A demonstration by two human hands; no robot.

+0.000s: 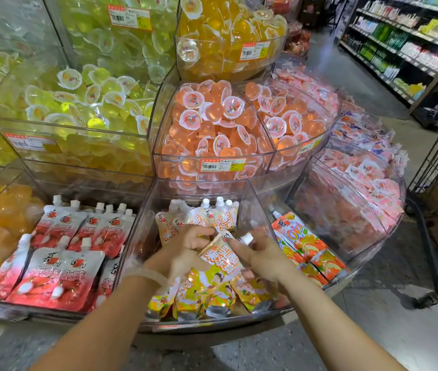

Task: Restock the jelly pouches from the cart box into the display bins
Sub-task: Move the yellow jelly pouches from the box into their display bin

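Both hands work in the middle display bin (143,236): the left hand (185,250) and right hand (258,253) pinch one orange jelly pouch (221,259) above the near pile. Placing appears underway; next, it needs laying flat among those pouches.

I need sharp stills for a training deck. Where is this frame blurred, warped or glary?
Head view: the right hand and left hand smear with motion over the yellow pouch; wide-angle bending curves the shelves; glare whitens the clear bin wall.
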